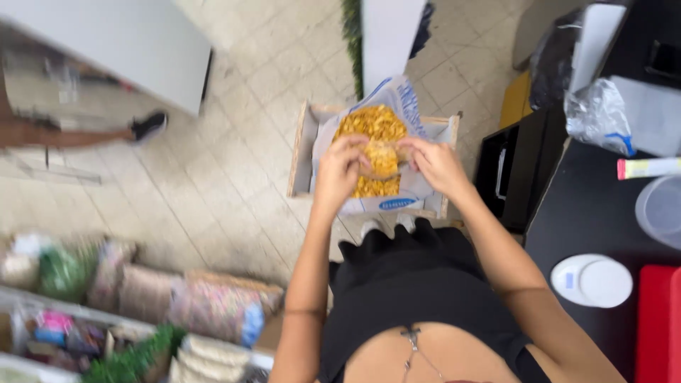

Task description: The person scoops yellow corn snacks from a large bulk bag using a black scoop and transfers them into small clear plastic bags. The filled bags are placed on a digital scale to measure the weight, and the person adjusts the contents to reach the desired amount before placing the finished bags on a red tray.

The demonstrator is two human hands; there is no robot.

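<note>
The small bag of yellow snacks (383,160) sits between both hands, held above the big sack in the wooden crate on the floor, straight in front of the person's knees. The left hand (339,170) has its fingers closed on the bag's left side near the top; the right hand (434,164) pinches the right side the same way. Both hands are closed on the bag, not spread. The picture is blurred, so whether the mouth of the bag is open or already twisted shut I cannot tell.

To handle it well, in my judgement, the grip should stay high on the film and even on both sides, with the bag kept upright over the sack so any loose pieces fall back in.

Nearest the camera, at the lower left, a shelf (42,301) holds packets (213,308) of mixed goods, too blurred to name. At the right a black table (589,213) carries a round white scale (591,281), with a clear tub (661,210) at its right edge whose contents cannot be seen.

Beyond the hands, the wooden crate (301,149) holds the big sack (406,99), its mouth rolled open and filled with the same yellow snacks (370,122). Farther off, at the left edge, another person's leg and dark shoe (147,126) stand on the tiled floor (234,184).
</note>
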